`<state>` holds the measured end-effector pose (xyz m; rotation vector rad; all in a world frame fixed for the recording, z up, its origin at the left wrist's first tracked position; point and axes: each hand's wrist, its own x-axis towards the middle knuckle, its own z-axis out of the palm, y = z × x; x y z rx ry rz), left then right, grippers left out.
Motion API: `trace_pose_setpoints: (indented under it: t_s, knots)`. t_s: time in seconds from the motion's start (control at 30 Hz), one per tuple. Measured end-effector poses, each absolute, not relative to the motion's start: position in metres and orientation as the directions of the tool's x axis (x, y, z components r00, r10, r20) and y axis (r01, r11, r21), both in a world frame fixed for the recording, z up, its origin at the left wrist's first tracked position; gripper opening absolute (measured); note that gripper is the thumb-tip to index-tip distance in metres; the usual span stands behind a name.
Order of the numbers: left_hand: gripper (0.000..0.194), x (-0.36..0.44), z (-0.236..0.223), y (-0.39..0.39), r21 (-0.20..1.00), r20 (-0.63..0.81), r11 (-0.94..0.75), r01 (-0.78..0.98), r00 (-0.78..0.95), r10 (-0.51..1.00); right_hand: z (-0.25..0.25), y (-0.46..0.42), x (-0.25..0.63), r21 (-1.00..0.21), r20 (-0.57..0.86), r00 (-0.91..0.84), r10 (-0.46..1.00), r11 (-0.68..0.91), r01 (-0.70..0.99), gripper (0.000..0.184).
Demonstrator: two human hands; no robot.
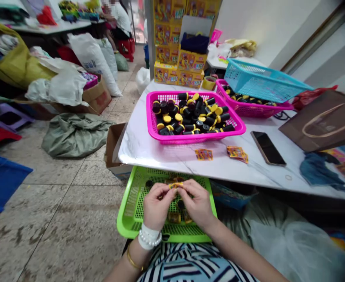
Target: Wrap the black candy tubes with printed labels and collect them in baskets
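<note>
My left hand and my right hand pinch a small orange printed wrapper between them, thumbs nearly touching. Both hands are above a green plastic basket, which rests on my lap under the table edge. Inside it lie a few black-capped pieces with orange wraps, partly hidden by my hands. On the table ahead, a pink basket holds many small black cylinders with yellow caps. Two small piles of orange printed wrappers lie in front of it.
A phone and a brown paper bag are on the table at right. Behind stand a second pink basket under a blue basket, and stacked yellow boxes. Sacks fill the floor at left; a person sits beyond.
</note>
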<state>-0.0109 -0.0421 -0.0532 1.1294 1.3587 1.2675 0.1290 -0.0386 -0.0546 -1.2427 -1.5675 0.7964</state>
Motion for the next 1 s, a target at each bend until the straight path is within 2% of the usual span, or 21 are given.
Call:
trace_pose_setpoints:
  t_s: [0.1, 0.2, 0.3, 0.37, 0.43, 0.5, 0.6, 0.63, 0.7, 0.8, 1.0]
  knots:
    - [0.021, -0.014, -0.055, -0.043, 0.986, -0.157, 0.147, -0.079, -0.137, 0.978, -0.061, -0.039, 0.126, -0.895, 0.199, -0.089, 0.976, 0.218, 0.389, 0.028]
    - [0.032, -0.018, -0.061, -0.042, 0.952, -0.27, 0.25, -0.179, -0.094, 0.958, -0.054, -0.036, 0.129, -0.854, 0.188, -0.183, 0.965, 0.252, 0.455, 0.038]
    - [0.04, -0.022, -0.066, -0.041, 0.931, -0.319, 0.306, -0.199, -0.038, 0.947, -0.018, -0.024, 0.148, -0.816, 0.205, -0.313, 0.928, 0.338, 0.468, 0.036]
    - [0.044, -0.023, -0.066, -0.04, 0.919, -0.359, 0.352, -0.179, -0.006, 0.934, 0.017, -0.002, 0.169, -0.785, 0.271, -0.266, 0.925, 0.373, 0.494, 0.032]
    - [0.048, -0.022, -0.064, -0.039, 0.896, -0.412, 0.411, -0.166, 0.032, 0.911, 0.053, 0.037, 0.195, -0.661, 0.427, -0.12, 0.896, 0.4, 0.635, 0.031]
    - [0.052, -0.019, -0.063, -0.038, 0.868, -0.457, 0.461, -0.183, 0.068, 0.887, 0.08, 0.086, 0.222, -0.472, 0.478, -0.138, 0.867, 0.386, 0.793, 0.025]
    - [0.053, -0.016, -0.068, -0.04, 0.849, -0.474, 0.488, -0.201, 0.116, 0.873, 0.102, 0.159, 0.262, -0.284, 0.356, -0.165, 0.92, 0.275, 0.919, 0.013]
    - [0.052, -0.016, -0.071, -0.04, 0.847, -0.476, 0.493, -0.199, 0.129, 0.87, 0.105, 0.178, 0.273, -0.248, 0.388, -0.15, 0.909, 0.26, 0.933, 0.006]
    - [0.052, -0.017, -0.078, -0.039, 0.827, -0.502, 0.522, -0.209, 0.142, 0.853, 0.107, 0.205, 0.292, -0.192, 0.411, -0.195, 0.891, 0.293, 0.937, 0.009]
    - [0.048, -0.019, -0.078, -0.035, 0.753, -0.564, 0.586, -0.3, 0.165, 0.809, 0.099, 0.223, 0.304, -0.157, 0.343, -0.279, 0.897, 0.347, 0.925, 0.014]
    - [0.034, -0.021, -0.058, -0.016, 0.621, -0.574, 0.597, -0.507, 0.224, 0.788, 0.083, 0.229, 0.295, -0.145, 0.224, -0.294, 0.929, 0.33, 0.933, 0.024]
